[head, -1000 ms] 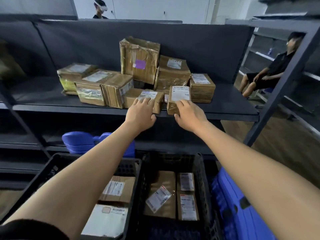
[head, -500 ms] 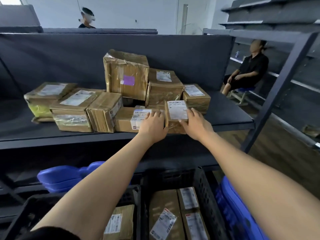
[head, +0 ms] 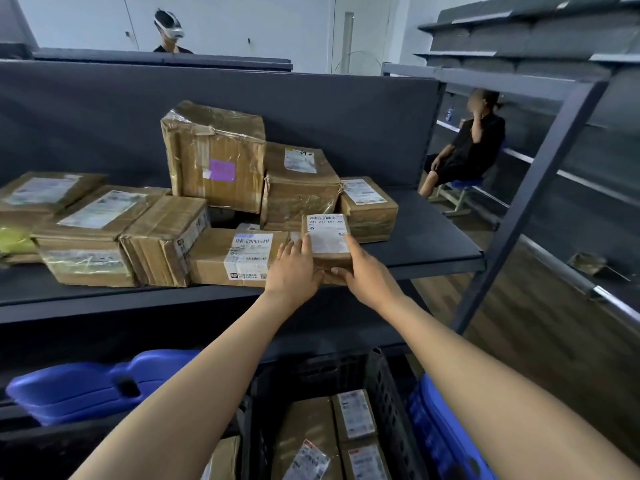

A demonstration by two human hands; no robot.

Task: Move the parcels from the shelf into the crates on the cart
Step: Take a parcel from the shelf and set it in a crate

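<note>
— Largest entry?
— Shelf: a dark, matte, flat board, carrying a cluster of taped brown cardboard parcels with crumpled corners.
— Next?
— Crate: black plastic lattice, sitting below the shelf and nearer the person, already holding labelled parcels.
— The item being handled?
— Small parcel: boxy cardboard with its white label facing up, at the shelf's front edge. Its long axis is running away from the person. Whether it is resting or lifted clear is not showing.
— Grip?
— Both hands are clasping it. The left hand is pressing its fingers along the left face, thumb tucking at the near lower edge. The right hand is doing likewise on the right face. Neither is nearer.
— The coming move?
— By position, the crate is lying down and back towards the person, so the parcel is probably needing a lift off the lip, then a lowering.
</note>
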